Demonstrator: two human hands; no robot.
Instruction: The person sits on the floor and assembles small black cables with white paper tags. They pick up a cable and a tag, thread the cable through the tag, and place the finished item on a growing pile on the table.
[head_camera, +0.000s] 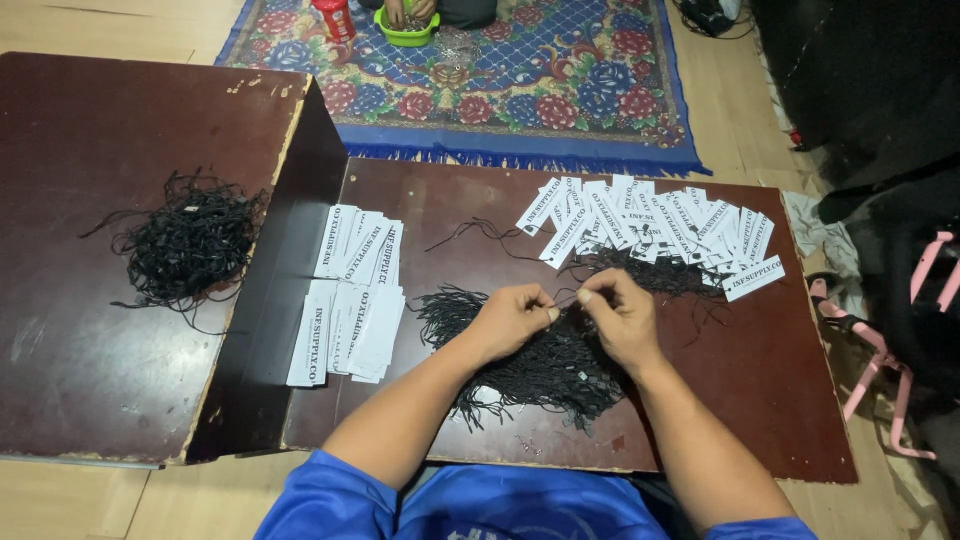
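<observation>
My left hand (512, 318) and my right hand (620, 315) meet over a pile of black strings (550, 370) on a low dark brown table (760, 390). Both hands pinch a thin black string (563, 298) stretched between their fingertips. Two stacks of white paper tags (352, 290) with black print lie to the left of my hands. A spread heap of tags with strings attached (660, 230) lies at the far right of the table.
A second dark table (90, 330) on the left carries another tangle of black strings (190, 240). Beyond lies a floral rug (560, 90) where another person's hands reach into a green bowl (405, 30), beside a red container (335, 18). A pink frame (885, 350) stands at right.
</observation>
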